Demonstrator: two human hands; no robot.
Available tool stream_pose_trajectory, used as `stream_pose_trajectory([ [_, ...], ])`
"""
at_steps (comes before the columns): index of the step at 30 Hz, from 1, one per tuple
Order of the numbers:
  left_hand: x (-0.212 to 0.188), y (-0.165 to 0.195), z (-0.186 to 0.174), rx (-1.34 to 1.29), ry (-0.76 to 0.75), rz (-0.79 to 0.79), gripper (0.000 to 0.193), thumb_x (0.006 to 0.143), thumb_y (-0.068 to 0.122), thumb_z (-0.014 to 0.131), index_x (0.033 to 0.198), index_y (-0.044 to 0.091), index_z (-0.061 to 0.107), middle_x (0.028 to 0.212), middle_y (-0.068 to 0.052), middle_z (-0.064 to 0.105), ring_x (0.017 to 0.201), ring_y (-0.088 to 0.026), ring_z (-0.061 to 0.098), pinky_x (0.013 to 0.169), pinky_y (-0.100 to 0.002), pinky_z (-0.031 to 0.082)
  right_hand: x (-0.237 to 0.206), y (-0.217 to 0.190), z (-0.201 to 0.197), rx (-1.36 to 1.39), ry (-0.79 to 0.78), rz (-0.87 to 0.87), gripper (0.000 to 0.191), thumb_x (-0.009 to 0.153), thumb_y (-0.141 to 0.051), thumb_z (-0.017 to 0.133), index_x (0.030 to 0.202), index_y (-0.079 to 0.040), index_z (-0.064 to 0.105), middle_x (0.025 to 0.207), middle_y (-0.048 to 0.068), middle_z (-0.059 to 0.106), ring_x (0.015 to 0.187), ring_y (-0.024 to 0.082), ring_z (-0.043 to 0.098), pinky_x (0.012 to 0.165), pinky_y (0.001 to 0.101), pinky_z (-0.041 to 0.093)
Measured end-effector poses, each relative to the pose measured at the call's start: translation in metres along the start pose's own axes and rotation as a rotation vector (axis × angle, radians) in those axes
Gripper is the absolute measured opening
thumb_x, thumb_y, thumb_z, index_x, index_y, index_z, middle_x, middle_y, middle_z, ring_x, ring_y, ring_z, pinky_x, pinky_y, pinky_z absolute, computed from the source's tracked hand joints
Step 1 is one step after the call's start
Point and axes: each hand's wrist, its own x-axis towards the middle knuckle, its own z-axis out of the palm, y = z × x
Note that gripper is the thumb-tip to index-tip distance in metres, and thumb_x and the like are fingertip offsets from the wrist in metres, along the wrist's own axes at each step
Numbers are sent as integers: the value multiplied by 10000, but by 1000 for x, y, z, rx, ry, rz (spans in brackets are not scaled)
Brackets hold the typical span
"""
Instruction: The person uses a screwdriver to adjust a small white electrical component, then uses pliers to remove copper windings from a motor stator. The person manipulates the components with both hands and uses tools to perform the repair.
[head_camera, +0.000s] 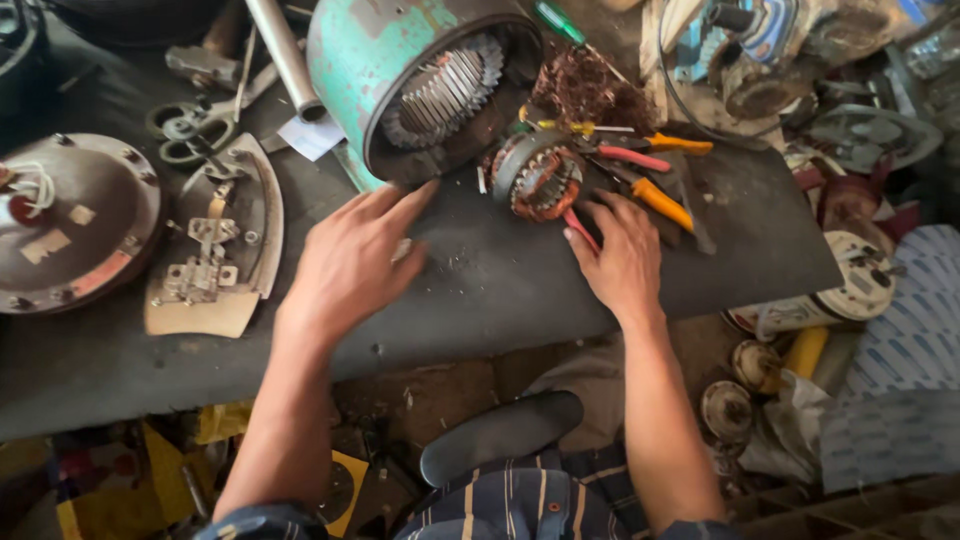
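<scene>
Single head view, looking steeply down, close over the workbench (500, 290), edges perhaps distorted

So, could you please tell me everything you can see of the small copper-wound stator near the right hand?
The small stator is a round ring with a grey metal outer band and reddish-brown copper windings packed round its open centre. It lies tilted on the dark mat, in front of the big green motor housing. Orange-handled pliers lie beside it. The right hand rests close below it; contact is unclear.

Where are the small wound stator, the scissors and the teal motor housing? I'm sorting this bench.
small wound stator (541, 180), head view, its copper windings.
scissors (192, 128), head view, finger loops.
teal motor housing (365, 55), head view, painted side.
</scene>
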Motion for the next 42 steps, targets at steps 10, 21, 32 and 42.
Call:
stream_pose_trajectory([
  [10, 121, 25, 87, -143, 209, 462, 693, 1005, 405, 730, 1511, 11, 468, 1292, -196, 612, 1188, -409, 590, 1006, -497, 480, -11, 1, -2, 18, 124, 95, 233, 927, -104, 730, 1154, -62, 703, 1181, 118, 704, 1060, 382, 634, 927, 478, 500],
  [21, 111, 21, 95, -354, 193, 385, 390, 909, 210, 711, 1273, 72, 683, 1073, -162, 604, 1001, -386, 578, 884, -475, 483, -7, -9, -11, 37, 197, 57, 223, 880, -62, 737, 1101, -65, 712, 1104, 93, 713, 1025, 336, 658, 893, 441, 516],
  [32, 117, 6, 89, -536, -37, 418, 376, 928, 232, 745, 1238, 21, 715, 1145, -185, 743, 1047, -369, 718, 890, -434, 559, -10, -15, -18, 132, 239, 3, 181, 893, -22, 732, 1067, -66, 711, 1102, 75, 726, 1001, 300, 669, 889, 405, 535],
  [42, 109, 34, 89, -1193, -288, 96, 452, 979, 110, 685, 1407, 4, 585, 1109, -86, 772, 984, -122, 744, 867, -311, 647, -10, -15, -18, 166, 216, 17, 179, 897, 0, 717, 1067, -55, 710, 1105, 74, 727, 1002, 304, 667, 883, 402, 537],
])
